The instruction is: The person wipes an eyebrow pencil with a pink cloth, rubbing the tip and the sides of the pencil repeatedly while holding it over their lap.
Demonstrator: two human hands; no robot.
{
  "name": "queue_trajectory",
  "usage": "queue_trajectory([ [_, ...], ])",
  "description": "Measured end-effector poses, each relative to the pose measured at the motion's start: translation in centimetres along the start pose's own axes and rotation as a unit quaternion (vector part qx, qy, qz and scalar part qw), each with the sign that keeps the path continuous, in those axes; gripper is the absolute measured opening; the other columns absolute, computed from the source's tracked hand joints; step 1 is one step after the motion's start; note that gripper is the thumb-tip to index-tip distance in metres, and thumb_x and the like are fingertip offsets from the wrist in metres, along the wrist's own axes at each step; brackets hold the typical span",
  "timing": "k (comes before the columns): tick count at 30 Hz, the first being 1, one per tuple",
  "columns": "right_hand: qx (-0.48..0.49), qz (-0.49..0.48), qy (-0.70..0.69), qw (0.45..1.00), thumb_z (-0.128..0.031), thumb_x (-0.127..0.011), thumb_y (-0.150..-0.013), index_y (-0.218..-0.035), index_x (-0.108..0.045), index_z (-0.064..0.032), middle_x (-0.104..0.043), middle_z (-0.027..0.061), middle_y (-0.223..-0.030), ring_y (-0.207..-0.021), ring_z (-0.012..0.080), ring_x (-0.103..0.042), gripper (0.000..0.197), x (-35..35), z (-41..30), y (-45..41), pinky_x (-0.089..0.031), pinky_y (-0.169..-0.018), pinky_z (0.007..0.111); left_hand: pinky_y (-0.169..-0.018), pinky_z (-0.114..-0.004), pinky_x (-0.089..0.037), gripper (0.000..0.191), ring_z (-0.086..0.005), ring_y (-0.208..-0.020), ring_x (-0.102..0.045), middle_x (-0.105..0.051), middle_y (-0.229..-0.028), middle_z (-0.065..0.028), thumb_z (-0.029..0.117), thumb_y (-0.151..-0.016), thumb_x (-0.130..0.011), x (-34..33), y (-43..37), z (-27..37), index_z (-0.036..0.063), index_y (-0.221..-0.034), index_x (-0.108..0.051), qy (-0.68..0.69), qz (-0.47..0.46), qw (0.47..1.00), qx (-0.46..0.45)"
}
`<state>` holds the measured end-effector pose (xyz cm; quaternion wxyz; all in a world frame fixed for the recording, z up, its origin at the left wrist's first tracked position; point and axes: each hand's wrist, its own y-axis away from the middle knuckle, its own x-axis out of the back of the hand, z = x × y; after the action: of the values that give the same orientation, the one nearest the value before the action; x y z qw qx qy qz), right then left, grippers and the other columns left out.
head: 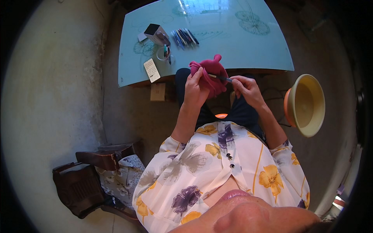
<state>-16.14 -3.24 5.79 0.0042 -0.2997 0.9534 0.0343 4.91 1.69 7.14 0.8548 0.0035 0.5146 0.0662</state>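
Observation:
My left hand (195, 88) grips a bunched magenta cloth (214, 67) above my lap, near the front edge of the table. In my right hand (247, 88) is a slim dark pen (223, 78), held by one end. Its other end rests against the cloth, with part of it among the folds. Beyond my hands a row of pens (185, 38) lies on the tabletop. To their left stands a clear cup (163, 54) with a few pens in it.
The table (233, 52) has a pale blue top with plant drawings. On it are a pen holder box (157, 35) and a printed card (151, 70). A small box (157, 92) sits below the edge. A yellow basin (309, 104) stands right; a wooden chair (78, 186) is at left.

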Motion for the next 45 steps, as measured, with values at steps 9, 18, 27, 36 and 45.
queue_trajectory([
  [9,0.039,0.015,0.031,0.999,-0.021,-0.06,-0.098,-0.109,-0.068,-0.0009,-0.059,-0.0028,-0.072,-0.059,0.0025,-0.052,0.024,-0.3,-0.4,0.5,-0.045,-0.051,0.019,-0.101,-0.044,-0.046,0.029,-0.0275,-0.115,-0.059,-0.059,-0.127,-0.0182,0.019,-0.105,-0.04,1.5,0.2,-0.5,-0.0005,-0.122,-0.051,-0.006,0.042,0.999,0.006],
  [18,0.031,-0.028,0.08,0.996,-0.019,-0.06,-0.097,-0.108,-0.066,-0.0014,-0.06,-0.002,-0.071,-0.059,0.004,-0.052,0.021,-0.7,-1.4,1.1,-0.045,-0.052,0.02,-0.089,-0.039,-0.053,0.021,-0.0227,-0.095,-0.066,-0.066,-0.105,-0.0122,0.017,-0.102,-0.048,0.1,-0.7,0.7,0.0006,-0.112,-0.057,-0.066,0.046,0.997,0.022],
  [27,-0.097,-0.125,-0.077,0.984,-0.031,-0.047,-0.103,-0.097,-0.062,-0.0008,-0.058,0.0015,-0.069,-0.053,0.0064,-0.053,0.034,-3.2,-1.1,1.8,-0.045,-0.046,0.021,-0.09,-0.042,-0.048,0.028,-0.0235,-0.097,-0.061,-0.062,-0.102,-0.0097,0.03,-0.106,-0.039,1.0,-1.6,-0.9,0.0064,-0.11,-0.054,-0.011,0.031,0.999,-0.035],
  [36,-0.116,-0.067,-0.194,0.972,-0.033,-0.049,-0.103,-0.099,-0.062,-0.0017,-0.057,0.0012,-0.07,-0.051,0.0062,-0.052,0.034,-4.5,-1.3,0.7,-0.043,-0.045,0.02,-0.036,-0.026,-0.038,0.045,-0.0123,-0.045,-0.051,-0.059,-0.068,-0.0027,0.05,-0.101,-0.042,-2.1,0.9,-2.8,0.008,-0.096,-0.057,-0.164,0.094,0.982,-0.013],
  [45,0.051,0.074,0.084,0.992,-0.022,-0.055,-0.1,-0.088,-0.065,-0.0002,-0.063,0.0035,-0.064,-0.054,0.0078,-0.061,0.027,-4.6,-1.9,-0.6,-0.048,-0.047,0.021,-0.042,-0.022,-0.034,0.034,-0.0056,-0.049,-0.043,-0.046,-0.061,0.003,0.036,-0.104,-0.045,-1.0,1.4,-5.4,0.0087,-0.086,-0.054,-0.375,0.058,0.918,-0.111],
])
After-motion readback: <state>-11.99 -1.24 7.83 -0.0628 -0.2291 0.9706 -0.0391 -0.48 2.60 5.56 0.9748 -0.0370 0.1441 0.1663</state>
